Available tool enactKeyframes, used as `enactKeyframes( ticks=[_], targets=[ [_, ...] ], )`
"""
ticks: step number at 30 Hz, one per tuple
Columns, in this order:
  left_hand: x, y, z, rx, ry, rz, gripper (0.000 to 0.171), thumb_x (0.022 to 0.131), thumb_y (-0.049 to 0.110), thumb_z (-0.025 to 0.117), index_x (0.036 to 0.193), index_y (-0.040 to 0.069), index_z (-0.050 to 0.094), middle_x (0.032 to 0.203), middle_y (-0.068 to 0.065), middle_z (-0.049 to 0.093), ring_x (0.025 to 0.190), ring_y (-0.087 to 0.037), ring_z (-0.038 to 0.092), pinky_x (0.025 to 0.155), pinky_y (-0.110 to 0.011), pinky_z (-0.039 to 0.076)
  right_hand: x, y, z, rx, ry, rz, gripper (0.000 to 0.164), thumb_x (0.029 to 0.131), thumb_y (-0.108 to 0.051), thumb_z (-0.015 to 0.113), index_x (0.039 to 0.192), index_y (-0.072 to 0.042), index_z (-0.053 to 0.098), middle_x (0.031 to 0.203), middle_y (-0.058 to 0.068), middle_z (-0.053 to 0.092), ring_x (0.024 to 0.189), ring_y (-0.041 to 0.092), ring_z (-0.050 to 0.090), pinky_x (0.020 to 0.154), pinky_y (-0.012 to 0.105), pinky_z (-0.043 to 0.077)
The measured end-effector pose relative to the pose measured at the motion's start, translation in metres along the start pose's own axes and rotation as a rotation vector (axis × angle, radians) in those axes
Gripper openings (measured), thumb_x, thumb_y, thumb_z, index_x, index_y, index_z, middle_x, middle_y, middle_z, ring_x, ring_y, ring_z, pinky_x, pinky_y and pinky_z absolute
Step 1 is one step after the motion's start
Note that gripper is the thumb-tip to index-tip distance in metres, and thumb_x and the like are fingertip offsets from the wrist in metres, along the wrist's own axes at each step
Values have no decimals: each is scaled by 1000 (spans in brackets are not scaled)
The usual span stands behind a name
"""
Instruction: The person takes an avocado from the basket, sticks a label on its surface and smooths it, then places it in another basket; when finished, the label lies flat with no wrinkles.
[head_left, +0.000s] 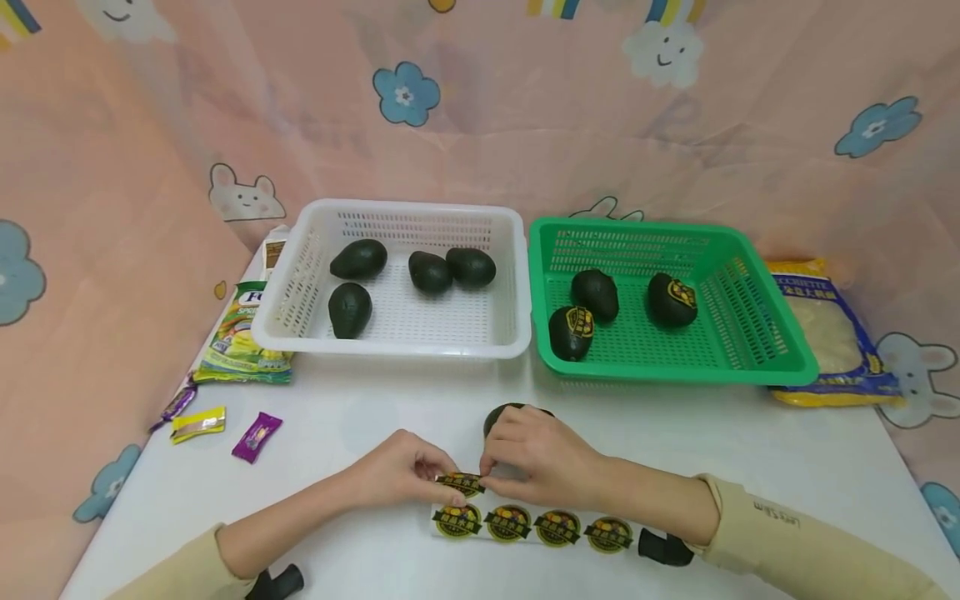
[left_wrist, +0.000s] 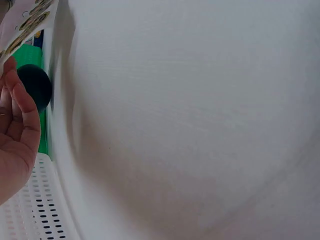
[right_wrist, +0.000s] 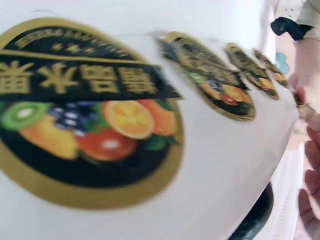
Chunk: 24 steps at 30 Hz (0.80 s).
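Observation:
My left hand (head_left: 405, 473) holds the left end of a white sheet of round fruit stickers (head_left: 558, 528), thumb on top. At that same end, the fingertips of my right hand (head_left: 543, 454) pinch the right edge of a black-and-gold sticker (head_left: 461, 482) in the upper row. Below it runs a row of several more stickers. A dark avocado (head_left: 495, 414) lies just behind my right hand, which mostly hides it. Close up in the right wrist view, a printed sticker (right_wrist: 90, 135) shows fruit pictures. The left wrist view catches the avocado (left_wrist: 36, 87) beyond the fingers.
Behind stand a white basket (head_left: 390, 344) with several plain avocados and a green basket (head_left: 675, 372) with three avocados, two showing stickers. Snack packets (head_left: 243, 342) and small wrapped sweets (head_left: 257, 437) lie left. A blue-and-yellow bag (head_left: 832, 333) lies right.

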<state>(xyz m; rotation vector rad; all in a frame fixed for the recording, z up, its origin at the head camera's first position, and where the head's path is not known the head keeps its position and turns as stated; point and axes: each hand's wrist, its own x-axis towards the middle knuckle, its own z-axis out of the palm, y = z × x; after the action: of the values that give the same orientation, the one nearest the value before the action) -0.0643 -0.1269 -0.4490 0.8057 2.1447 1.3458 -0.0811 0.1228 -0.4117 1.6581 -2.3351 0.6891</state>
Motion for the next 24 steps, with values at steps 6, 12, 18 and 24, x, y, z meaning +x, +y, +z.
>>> enactKeyframes(
  ticks=[6, 12, 18, 24],
  targets=[
    [0, -2, -2, 133, -47, 13, 25, 78, 43, 81, 91, 22, 78, 73, 18, 66, 62, 3, 50, 54, -17, 42, -1, 1, -2, -33, 80, -165, 5, 88, -21, 71, 88, -20, 65, 89, -11, 62, 87, 8, 55, 78, 23, 44],
    [1, 5, -3, 297, 144, 125, 42, 79, 53, 77, 107, 22, 71, 108, 16, 63, 98, -8, 55, 81, -29, 50, -5, 7, -20, 304, -7, 161, 11, 92, -19, 68, 92, -23, 58, 92, -16, 56, 88, 7, 50, 75, 22, 43],
    [17, 26, -4, -60, 259, 89, 6, 89, 27, 73, 90, 21, 74, 83, 10, 69, 76, -11, 59, 70, -26, 50, -15, 14, -32, 447, -72, 400, 12, 93, -22, 68, 89, -25, 58, 84, -11, 53, 81, 13, 49, 66, 31, 44],
    [34, 35, 3, -191, 327, -87, 15, 88, 30, 74, 88, 15, 76, 83, 3, 71, 71, -16, 60, 67, -27, 49, -28, 19, -30, 555, 6, 749, 8, 92, -26, 70, 87, -21, 65, 80, -5, 58, 76, 14, 51, 66, 30, 46]
  ],
)
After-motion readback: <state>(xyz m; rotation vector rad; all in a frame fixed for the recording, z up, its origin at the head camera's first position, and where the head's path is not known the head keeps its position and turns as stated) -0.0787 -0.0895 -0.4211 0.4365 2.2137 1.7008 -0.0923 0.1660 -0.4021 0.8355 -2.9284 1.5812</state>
